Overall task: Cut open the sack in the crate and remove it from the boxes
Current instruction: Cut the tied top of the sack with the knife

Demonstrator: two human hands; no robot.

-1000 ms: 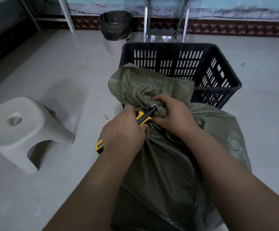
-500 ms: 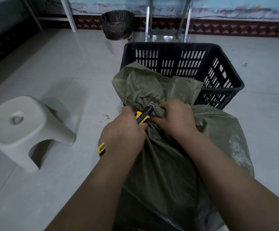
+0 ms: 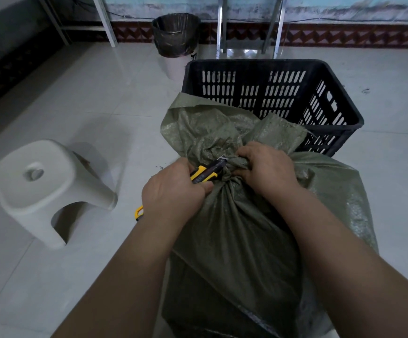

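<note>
A full olive-green woven sack stands in front of me, its neck tied tight and its loose top flopping back toward a black slotted crate. My left hand grips a yellow-and-black utility knife, whose blade tip lies against the tied neck. My right hand grips the bunched neck of the sack just right of the blade. What the sack holds is hidden.
A white plastic stool stands on the tiled floor to the left. A bin with a black liner and metal frame legs stand by the far wall behind the crate.
Both hands have stayed at the sack's neck. The knife tip has shifted slightly along the tie, and the sack's loose top has spread a little to the right.
</note>
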